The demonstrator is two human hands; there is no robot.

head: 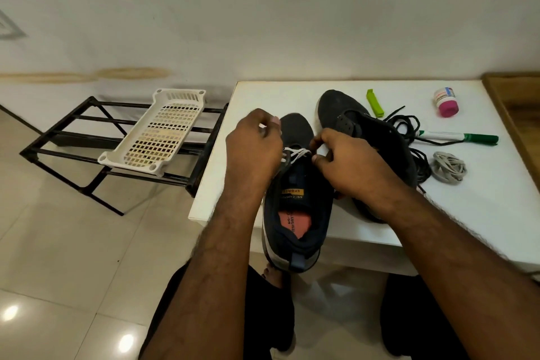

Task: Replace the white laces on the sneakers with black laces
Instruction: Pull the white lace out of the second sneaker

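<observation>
Fingers of the left hand [253, 145] pinch one end of the white lace [295, 152], fingers of the right hand [344, 161] curl and pinch the other end, low eyelets of the near sneaker [295, 202] at the table's [467, 207] near left edge. Lace looks light, limp, thin, likely slips from a loose pinch, so grip close to the eyelet and draw it out straight; shoe soft on top, may shift. Second sneaker [350, 123] lies unlaced to the right, black laces [409, 126] loose beside it, removed white lace bundle [448, 167] further right.
</observation>
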